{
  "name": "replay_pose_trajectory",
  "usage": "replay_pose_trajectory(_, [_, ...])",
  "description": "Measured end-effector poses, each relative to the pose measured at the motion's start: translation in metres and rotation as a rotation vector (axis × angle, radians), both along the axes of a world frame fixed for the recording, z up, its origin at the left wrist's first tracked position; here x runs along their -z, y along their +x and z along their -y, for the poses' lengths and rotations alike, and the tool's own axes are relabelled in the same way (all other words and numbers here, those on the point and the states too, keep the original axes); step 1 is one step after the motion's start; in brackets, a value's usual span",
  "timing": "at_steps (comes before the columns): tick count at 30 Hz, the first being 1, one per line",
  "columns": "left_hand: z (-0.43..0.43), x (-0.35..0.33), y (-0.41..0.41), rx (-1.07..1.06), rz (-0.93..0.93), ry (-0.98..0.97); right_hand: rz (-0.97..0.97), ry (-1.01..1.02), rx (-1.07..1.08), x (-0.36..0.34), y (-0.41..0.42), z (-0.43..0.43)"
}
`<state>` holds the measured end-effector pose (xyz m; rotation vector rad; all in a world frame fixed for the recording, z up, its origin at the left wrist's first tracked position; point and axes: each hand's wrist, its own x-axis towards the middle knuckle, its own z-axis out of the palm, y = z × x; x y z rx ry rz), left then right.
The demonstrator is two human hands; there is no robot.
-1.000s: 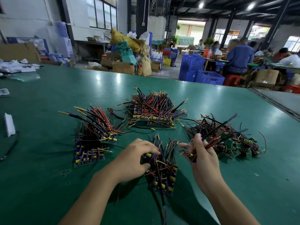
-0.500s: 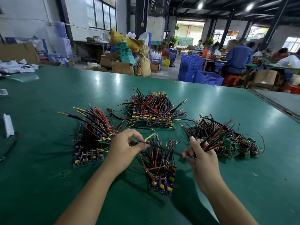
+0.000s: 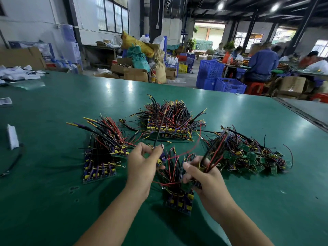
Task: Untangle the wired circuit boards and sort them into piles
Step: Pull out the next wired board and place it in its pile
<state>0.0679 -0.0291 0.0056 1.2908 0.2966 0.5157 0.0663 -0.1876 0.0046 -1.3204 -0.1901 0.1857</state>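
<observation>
Green counter (image 3: 53,183), glossy, lamp glare on its far half; a workshop hall lies behind. Four lots of wired circuit boards lie on it.

- Left pile (image 3: 100,162): boards stacked flat, purple and yellow parts showing, wires fanning up and away
- Far pile (image 3: 170,121): same sort, stacked, wires bristling in all directions
- Right heap (image 3: 248,153): loose and tangled, small green boards jumbled among red and black wires
- Near pile (image 3: 179,199): between the two forearms, partly hidden by both hands

Left hand (image 3: 142,166) is raised over the near pile. Thumb and forefinger pinch a single dark wire (image 3: 160,127), which stands upright and crosses in front of the far pile. A purple and yellow part (image 3: 160,159) shows just under the fingers.

Right hand (image 3: 204,176) is just beside the left, fingers curled round a bundle of red and black wires (image 3: 213,159). The bundle leans toward the right heap and overlaps its near edge, so I cannot tell where bundle ends and heap begins. A scrap of green board peeks out below the palm.

Around: white slip (image 3: 12,137) and black cable (image 3: 13,161) near the counter's left edge, well apart from the piles. Past the far edge are cardboard boxes (image 3: 135,74), blue crates (image 3: 229,85), and a seated person in blue (image 3: 262,63) at another table, back turned
</observation>
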Motion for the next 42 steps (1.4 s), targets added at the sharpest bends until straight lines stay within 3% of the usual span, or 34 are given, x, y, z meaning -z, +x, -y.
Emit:
replay_pose_trajectory(5, [0.021,0.008,-0.007,-0.008,0.050,0.303,0.010,0.009,-0.003,0.001,-0.004,-0.009])
replay_pose_trajectory(11, [0.037,0.008,-0.018,0.125,0.158,0.453,0.041,0.063,0.051,0.000,-0.001,-0.004])
replay_pose_trajectory(17, [0.038,0.008,-0.019,0.114,0.312,0.799,0.006,0.104,0.135,0.001,0.003,-0.004])
replay_pose_trajectory(25, [0.039,0.013,-0.020,0.172,0.358,1.042,-0.069,0.124,0.280,0.003,0.009,0.002])
replay_pose_trajectory(28, [0.041,0.016,-0.020,0.289,0.342,1.025,-0.078,0.129,0.316,0.003,0.012,0.005])
replay_pose_trajectory(34, [0.046,0.021,-0.016,0.159,0.392,0.917,-0.078,0.165,0.119,0.001,0.014,0.008])
replay_pose_trajectory(38, [0.047,0.020,-0.021,0.235,0.347,0.898,-0.131,0.247,0.118,-0.002,0.013,0.011])
replay_pose_trajectory(42, [0.050,0.012,-0.025,0.105,0.316,0.838,0.035,0.016,0.134,-0.006,0.013,0.014])
